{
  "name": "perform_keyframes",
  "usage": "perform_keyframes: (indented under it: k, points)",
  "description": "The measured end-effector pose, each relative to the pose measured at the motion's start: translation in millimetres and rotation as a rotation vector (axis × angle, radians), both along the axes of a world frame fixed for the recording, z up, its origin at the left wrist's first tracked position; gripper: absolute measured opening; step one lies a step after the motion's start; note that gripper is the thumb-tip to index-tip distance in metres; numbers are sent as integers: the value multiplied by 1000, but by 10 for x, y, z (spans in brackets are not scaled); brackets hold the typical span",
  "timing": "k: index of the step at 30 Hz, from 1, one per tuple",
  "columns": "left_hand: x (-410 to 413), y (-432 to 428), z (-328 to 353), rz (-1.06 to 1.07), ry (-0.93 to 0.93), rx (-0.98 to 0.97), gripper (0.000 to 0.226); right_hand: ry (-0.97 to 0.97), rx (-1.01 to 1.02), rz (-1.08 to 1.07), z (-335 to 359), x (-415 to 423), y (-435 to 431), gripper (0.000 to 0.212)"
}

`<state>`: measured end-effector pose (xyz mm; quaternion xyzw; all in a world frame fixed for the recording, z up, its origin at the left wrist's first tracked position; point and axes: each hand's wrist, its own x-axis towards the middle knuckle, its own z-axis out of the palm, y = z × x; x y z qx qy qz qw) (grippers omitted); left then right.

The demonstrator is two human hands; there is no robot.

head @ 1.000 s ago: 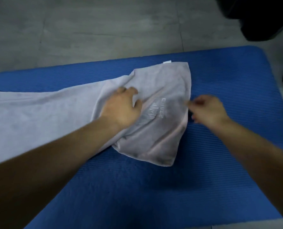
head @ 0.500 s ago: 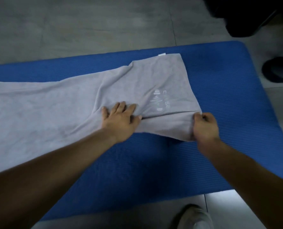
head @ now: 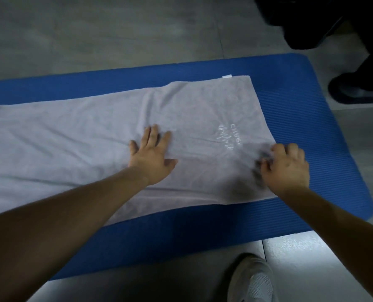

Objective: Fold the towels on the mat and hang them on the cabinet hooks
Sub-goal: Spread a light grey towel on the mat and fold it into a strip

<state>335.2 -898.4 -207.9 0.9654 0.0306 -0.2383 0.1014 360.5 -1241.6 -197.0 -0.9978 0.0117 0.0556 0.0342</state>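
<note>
A long grey towel [head: 76, 144] lies spread flat along the blue mat [head: 301, 88], with white lettering near its right end and a small white tag at the far right corner. My left hand [head: 152, 155] presses flat on the towel's middle, fingers apart. My right hand [head: 284, 166] rests on the towel's near right corner with its fingers curled onto the cloth; motion blur hides whether it pinches the fabric. No cabinet or hooks are in view.
The mat lies on a grey tiled floor [head: 94, 35]. My white shoe [head: 253, 280] stands just in front of the mat's near edge. Another person's dark shoe [head: 359, 88] and dark clothing [head: 311, 20] are at the far right, beside the mat's end.
The towel's folded-over right end has been pulled toward me and spread flat. My right hand drew the near right corner down, and my left hand went from gripping cloth to pressing flat.
</note>
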Motion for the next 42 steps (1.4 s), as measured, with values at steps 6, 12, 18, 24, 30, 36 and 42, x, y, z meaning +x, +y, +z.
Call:
perform_keyframes:
  k: [6,12,18,24,30,36,42]
  points:
    - [94,886,414,-70,-96,60,70,255,257,622,291,77,1196,19]
    - [-357,2260,887,-95,-27,164,59,379,26,1102,711,153,2530,35]
    - [-1213,3399,715,594,-189,-98,52,331,-33,1230,687,152,3962,42]
    - [-2355,4281,354,1018,-138,-19,49,393,88,1153,463,-120,5632,43]
    - [-3146,4429,161,1161,-13,-59,34,420,375,852,265,-220,7258,40]
    - [-3356,4249,137,1127,25,-124,28,375,393,706,-41,40,8061,37]
    - [-3512,4338,89,1214,89,-325,22,370,358,610,-289,308,8225,44]
